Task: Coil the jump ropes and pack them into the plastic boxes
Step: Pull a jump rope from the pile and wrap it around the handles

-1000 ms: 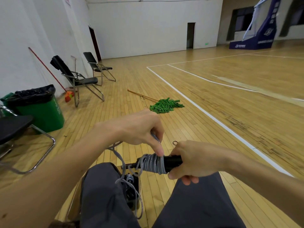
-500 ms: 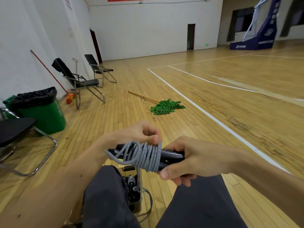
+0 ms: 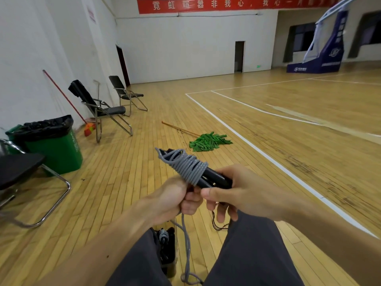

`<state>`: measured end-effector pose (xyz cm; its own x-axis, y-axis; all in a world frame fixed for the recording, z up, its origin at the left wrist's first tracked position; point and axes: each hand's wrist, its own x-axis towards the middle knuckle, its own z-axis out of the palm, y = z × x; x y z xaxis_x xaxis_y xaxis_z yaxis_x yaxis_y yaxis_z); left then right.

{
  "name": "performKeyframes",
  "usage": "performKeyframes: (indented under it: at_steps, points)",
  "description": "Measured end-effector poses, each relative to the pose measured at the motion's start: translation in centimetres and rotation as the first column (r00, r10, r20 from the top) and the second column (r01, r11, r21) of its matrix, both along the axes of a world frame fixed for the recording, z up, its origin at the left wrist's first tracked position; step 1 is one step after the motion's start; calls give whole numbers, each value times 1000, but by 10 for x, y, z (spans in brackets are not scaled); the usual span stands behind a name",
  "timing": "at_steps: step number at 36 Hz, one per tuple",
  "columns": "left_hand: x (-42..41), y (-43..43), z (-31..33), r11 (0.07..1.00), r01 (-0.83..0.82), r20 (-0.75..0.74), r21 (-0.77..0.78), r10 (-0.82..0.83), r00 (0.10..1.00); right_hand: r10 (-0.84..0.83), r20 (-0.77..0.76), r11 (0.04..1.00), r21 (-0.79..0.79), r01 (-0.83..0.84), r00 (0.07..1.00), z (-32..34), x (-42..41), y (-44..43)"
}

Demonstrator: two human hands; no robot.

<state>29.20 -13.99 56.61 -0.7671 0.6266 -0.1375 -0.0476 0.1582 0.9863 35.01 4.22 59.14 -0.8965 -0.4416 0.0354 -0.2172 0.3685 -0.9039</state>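
Level before, the jump rope bundle (image 3: 189,168) now tilts up, right hand (image 3: 247,193) gripping its handles (image 3: 215,179), left hand (image 3: 173,200) curled round the loose tail (image 3: 186,234) above the plastic box (image 3: 174,256); green mop (image 3: 208,141) beyond.

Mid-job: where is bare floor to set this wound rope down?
Bare floor lies between the green bin and the mop, and right of the right leg up to the white line. Between the legs it is crowded: the box and the hanging tail of the jump rope.
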Motion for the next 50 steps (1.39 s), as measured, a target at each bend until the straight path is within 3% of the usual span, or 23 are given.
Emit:
performKeyframes:
  at_steps: [6, 14, 23, 27, 32, 38, 42, 47, 50]
  points:
    - [4, 0, -2, 998, -67, 70, -3, 67, 995, -157, -120, 984, 61, 165, 980, -13, -8, -1]
    - [16, 3, -14, 981, -23, -76, -194, 9, 997, -225, -134, 968, 78, 237, 965, -24, -18, 11]
    - [14, -6, -22, 955, 66, -46, -290, -83, 995, -367, -109, 923, 83, 377, 924, -33, -30, 31]
    - [14, -3, -24, 909, 7, -197, -417, -98, 976, -374, -103, 908, 163, 386, 922, -38, -31, 33]
    - [16, 2, -9, 777, -188, -573, -600, -255, 779, -379, -87, 891, 233, 389, 921, -40, -35, 29]
    - [14, 5, 19, 658, -343, -712, -670, -439, 548, -325, -4, 888, 343, 307, 946, -31, -33, 25]
    - [6, 2, 29, 637, -367, -734, -678, -557, 389, -241, 99, 889, 421, 179, 965, -23, -27, 20]
    - [-8, 0, 50, 647, -266, -697, -715, -629, 344, -78, 313, 909, 413, -62, 947, -10, -17, 12]
    - [-12, -1, 57, 695, -215, -720, -686, -605, 341, -8, 353, 897, 415, -149, 936, -3, -11, 6]
